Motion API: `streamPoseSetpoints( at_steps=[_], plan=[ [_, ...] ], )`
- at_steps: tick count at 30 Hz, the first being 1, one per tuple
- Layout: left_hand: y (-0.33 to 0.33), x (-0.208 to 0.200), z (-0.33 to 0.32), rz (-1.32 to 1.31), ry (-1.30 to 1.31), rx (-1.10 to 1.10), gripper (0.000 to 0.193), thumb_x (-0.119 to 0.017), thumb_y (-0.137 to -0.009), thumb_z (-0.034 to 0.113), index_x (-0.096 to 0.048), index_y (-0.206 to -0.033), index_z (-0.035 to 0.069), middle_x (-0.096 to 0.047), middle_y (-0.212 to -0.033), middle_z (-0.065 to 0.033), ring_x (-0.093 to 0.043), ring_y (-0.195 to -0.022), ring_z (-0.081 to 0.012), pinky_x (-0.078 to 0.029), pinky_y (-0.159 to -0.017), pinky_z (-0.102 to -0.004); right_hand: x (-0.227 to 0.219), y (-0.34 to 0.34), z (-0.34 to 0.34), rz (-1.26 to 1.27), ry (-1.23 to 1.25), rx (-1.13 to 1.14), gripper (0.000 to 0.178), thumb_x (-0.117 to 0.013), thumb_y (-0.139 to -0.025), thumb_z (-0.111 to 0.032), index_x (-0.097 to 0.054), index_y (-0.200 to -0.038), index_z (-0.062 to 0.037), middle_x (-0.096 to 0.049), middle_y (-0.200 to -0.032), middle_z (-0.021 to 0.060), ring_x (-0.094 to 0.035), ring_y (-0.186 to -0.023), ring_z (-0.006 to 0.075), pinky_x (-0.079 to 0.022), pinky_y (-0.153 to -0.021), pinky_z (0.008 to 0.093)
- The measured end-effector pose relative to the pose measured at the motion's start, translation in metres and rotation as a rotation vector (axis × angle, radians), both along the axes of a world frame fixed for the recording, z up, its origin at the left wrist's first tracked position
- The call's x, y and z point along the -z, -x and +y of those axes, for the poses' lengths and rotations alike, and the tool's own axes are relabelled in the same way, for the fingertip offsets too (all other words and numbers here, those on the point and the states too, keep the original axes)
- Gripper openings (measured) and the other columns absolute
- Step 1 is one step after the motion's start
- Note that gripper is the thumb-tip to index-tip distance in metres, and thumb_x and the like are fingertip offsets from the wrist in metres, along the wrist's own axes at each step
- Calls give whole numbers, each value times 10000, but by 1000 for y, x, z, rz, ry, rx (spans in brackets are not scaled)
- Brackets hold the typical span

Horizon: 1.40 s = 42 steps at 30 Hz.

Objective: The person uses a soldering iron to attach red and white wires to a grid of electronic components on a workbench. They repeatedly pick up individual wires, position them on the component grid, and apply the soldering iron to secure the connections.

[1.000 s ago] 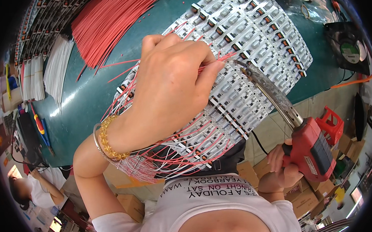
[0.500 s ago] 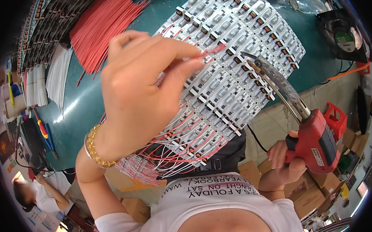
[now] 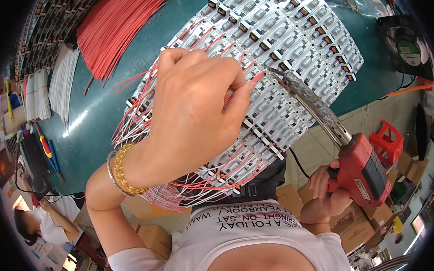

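Observation:
My left hand (image 3: 201, 100) is closed in a pinch on red wires (image 3: 258, 77), whose tips stick out past the fingers over a large panel of small circuit boards (image 3: 271, 41). Lower right, my right hand (image 3: 332, 191) grips a red and black soldering gun (image 3: 361, 170). Its long barrel slants up and left over the panel, and the tip (image 3: 278, 77) is close to the wire ends; contact I cannot tell. Rows of red and white wires (image 3: 219, 181) trail from the panel's near left side. Part of the panel is hidden under my left hand.
Bundles of red wires (image 3: 113, 33) and white wires (image 3: 65, 86) lie on the green tabletop (image 3: 97, 121), with stacked board strips (image 3: 47, 26) far left. A black fan-like device (image 3: 404, 47) stands far right. At lower left another person (image 3: 51, 222) sits.
My left hand has moved right and slightly down, bringing the red wires nearer the soldering tip. The soldering gun has shifted slightly left, and its tip sits lower.

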<state>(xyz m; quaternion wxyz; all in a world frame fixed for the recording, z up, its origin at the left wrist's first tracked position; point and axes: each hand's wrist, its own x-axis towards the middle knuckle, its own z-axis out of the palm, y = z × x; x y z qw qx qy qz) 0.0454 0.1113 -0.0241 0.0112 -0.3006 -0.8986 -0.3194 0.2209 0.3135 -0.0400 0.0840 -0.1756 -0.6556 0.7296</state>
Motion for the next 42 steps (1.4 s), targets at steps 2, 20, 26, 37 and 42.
streamPoseSetpoints(
  at_steps=[2, 20, 26, 37, 42],
  plan=[
    [0, 0, -1, -11, 3, 2, 134, -686, -700, 63, -565, -643, 69, -502, -567, -5, -443, -542, -151, -317, -673, -302, 0, 0, -1, -14, -41, -3, 688, -562, -792, -539, -413, -1089, 63, -422, -440, -4, -400, -353, 107, -356, -389, 236],
    [0, 0, -1, -74, 8, 16, 145, -677, -714, 72, -556, -638, 48, -510, -554, -8, -444, -533, -152, -315, -684, -299, 1, -2, -5, 49, -66, -23, 702, -580, -795, -514, -422, -1123, 86, -424, -443, 2, -396, -351, 111, -355, -377, 242],
    [0, 0, 0, -100, -58, -19, 102, -686, -708, 77, -592, -675, 51, -520, -567, -3, -453, -540, -144, -323, -700, -295, 2, -2, -2, 69, -60, -7, 721, -567, -796, -530, -403, -1145, 79, -425, -443, 0, -397, -349, 110, -357, -377, 238],
    [-4, 3, 8, 19, -38, 21, 114, -684, -701, 59, -582, -652, 74, -525, -581, 1, -456, -546, -154, -327, -712, -310, 4, -14, 9, 74, -2, 14, 773, -532, -791, -575, -377, -1186, 71, -417, -441, -26, -389, -348, 88, -365, -397, 232],
    [-3, 4, 9, 12, -45, 21, 117, -674, -701, 55, -573, -643, 70, -513, -573, 0, -446, -547, -158, -323, -703, -308, 5, -20, 5, 4, -9, 85, 741, -543, -788, -566, -396, -1147, 66, -425, -451, -17, -390, -350, 92, -362, -397, 232]
  ],
)
